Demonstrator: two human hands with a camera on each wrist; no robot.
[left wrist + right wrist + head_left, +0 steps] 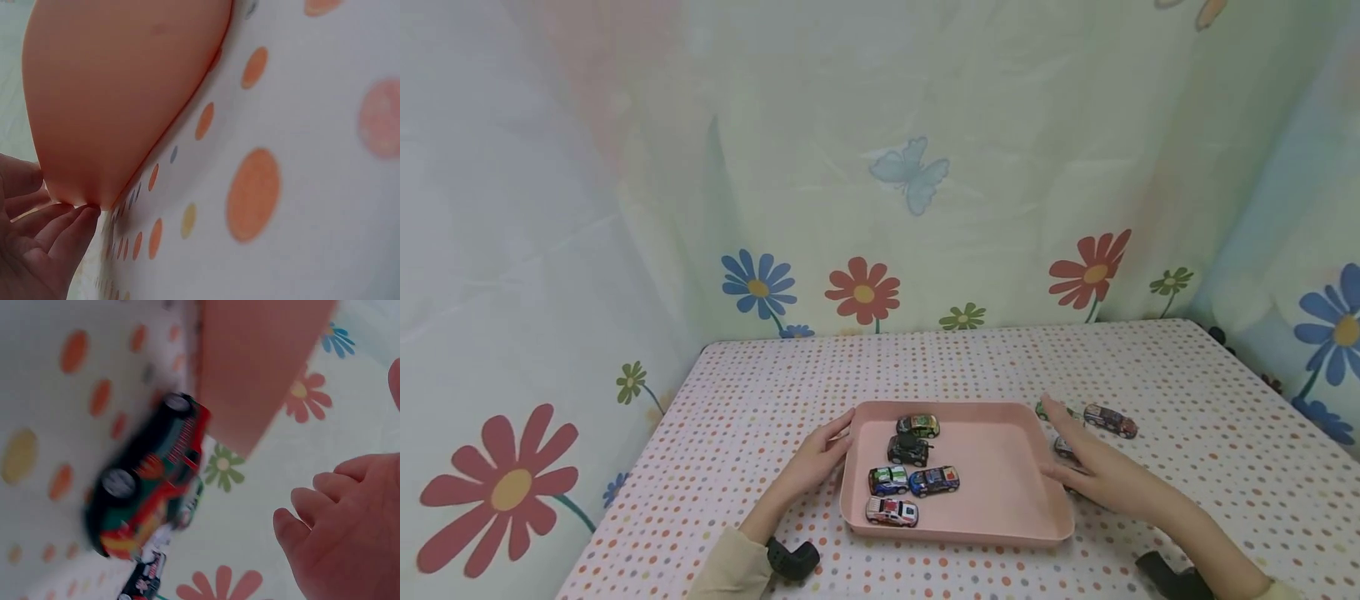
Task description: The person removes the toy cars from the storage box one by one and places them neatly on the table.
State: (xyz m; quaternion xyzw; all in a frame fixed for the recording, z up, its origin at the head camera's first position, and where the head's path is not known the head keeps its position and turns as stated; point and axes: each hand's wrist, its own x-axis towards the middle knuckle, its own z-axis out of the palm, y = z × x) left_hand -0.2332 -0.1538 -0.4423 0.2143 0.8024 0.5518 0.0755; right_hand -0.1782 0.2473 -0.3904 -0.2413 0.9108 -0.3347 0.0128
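A shallow pink tray (985, 533) lies on the dotted table, with several small toy cars in its left half. Among these are a black car (907, 450), a blue one (934, 480) and a white-and-red one (892, 512). My left hand (811, 458) holds the tray's left side, thumb at the rim and fingertips against the outer wall. Over the tray's right edge hovers my right hand (1101, 471), fingers extended and nothing in them. Beside and partly under it are more toy cars, including a red, green and yellow car (153, 478) close to the tray wall.
A dark reddish toy car (1111, 421) stands on the table right of the tray, beyond the right hand. Behind the table (760, 375) hangs a flowered cloth (1000, 183), which also covers the sides. Each wrist carries a black camera mount (793, 560).
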